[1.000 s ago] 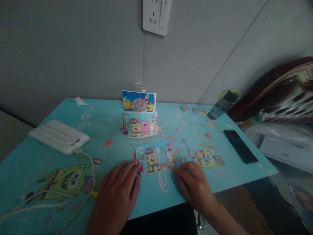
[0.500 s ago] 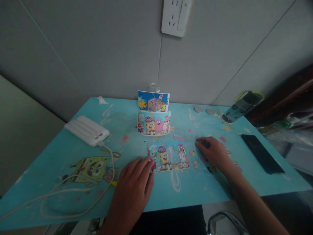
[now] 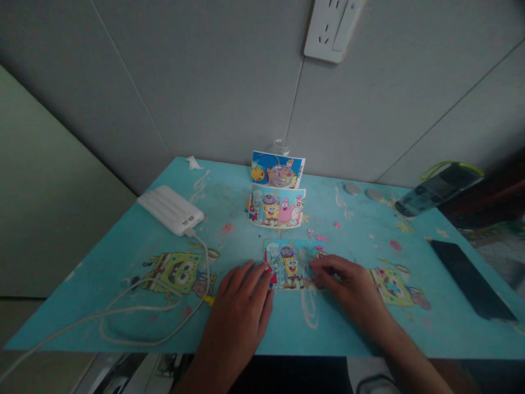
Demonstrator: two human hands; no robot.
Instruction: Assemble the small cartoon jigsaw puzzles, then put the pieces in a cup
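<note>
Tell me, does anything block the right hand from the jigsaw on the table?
Nothing visible does. The right hand is at the right part of the jigsaw; the left hand is at its left edge, and the standing picture card is beyond its far edge.

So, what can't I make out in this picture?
All in the head view:
What, if anything, the right hand holds: its fingers hide it.
The right side of the SpongeBob jigsaw: partly covered by that hand.
The lower part of the clear container: behind the blue card.
The far end of the white cable: cut off by the left edge.
</note>
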